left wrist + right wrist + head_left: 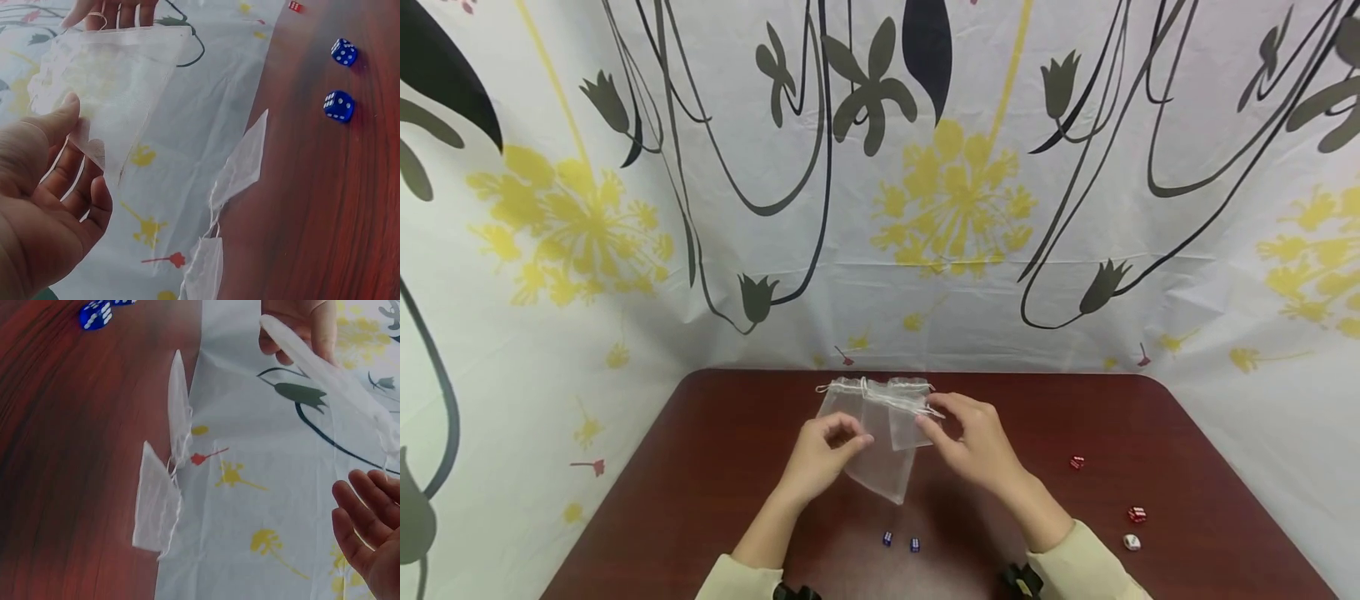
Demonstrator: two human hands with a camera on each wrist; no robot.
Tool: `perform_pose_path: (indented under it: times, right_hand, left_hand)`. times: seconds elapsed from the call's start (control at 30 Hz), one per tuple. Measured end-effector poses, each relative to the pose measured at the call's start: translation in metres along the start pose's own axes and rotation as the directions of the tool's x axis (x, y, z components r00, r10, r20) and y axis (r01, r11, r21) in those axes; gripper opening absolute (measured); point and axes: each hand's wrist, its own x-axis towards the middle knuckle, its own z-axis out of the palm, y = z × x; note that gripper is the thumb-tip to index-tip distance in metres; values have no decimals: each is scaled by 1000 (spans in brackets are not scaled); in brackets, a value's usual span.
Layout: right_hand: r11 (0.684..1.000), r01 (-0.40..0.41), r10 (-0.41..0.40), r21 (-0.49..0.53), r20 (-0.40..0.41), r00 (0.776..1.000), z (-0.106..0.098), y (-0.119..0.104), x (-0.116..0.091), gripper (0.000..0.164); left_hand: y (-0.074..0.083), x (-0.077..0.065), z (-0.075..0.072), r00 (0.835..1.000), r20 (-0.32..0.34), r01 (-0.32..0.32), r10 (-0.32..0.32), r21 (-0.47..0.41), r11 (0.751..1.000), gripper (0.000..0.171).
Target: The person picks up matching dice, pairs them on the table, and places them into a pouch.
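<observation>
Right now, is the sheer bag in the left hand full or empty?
Apparently empty: the sheer bag looks flat in the left wrist view, thin in the right, with no contents visible.

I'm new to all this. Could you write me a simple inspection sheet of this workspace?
Surface: dark red table, glossy, with wood grain.
Job's things: one sheer held bag, raised off the table; two other bags at the table's far edge.
Clutter: two blue dice nearest the person; red dice and a small white piece farther right.
Grippers: bare hands; left hand pinches the held bag, right hand is at its drawstring end, grip unclear.
Cables: nothing seen.
Surroundings: flowered cloth behind the table.
</observation>
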Motion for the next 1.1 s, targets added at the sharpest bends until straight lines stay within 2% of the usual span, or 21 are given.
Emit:
perform_pose_path:
  times: [0.13,0.23,0.4,0.53,0.67,0.93,1.1]
  right_hand:
    - [998,15,-15,53,-1,1000,3,-3,3,2]
    - [997,16,-15,80,-5,1000,3,-4,3,8]
    - [996,7,-6,92,-11,1000,1,-2,3,8]
    - [994,15,-15,105,-4,1000,0,0,3,9]
    - [991,25,-28,134,17,999,-1,0,3,10]
    - [979,28,-40,202,56,998,0,-4,0,8]
    - [973,60,-73,222,51,996,2,-4,3,10]
  left_hand:
    - [4,-3,5,998,17,-55,55,6,998,10]
    - [4,-4,7,997,28,-65,65,13,998,10]
    - [6,-2,3,998,47,-39,38,12,999,19]
    - [10,2,-2,996,50,-76,75,8,997,25]
    - [19,7,-5,992,53,-114,113,13,993,21]
    - [35,6,-3,994,78,-80,76,57,995,18]
    - [38,6,-2,989,58,-137,133,66,988,17]
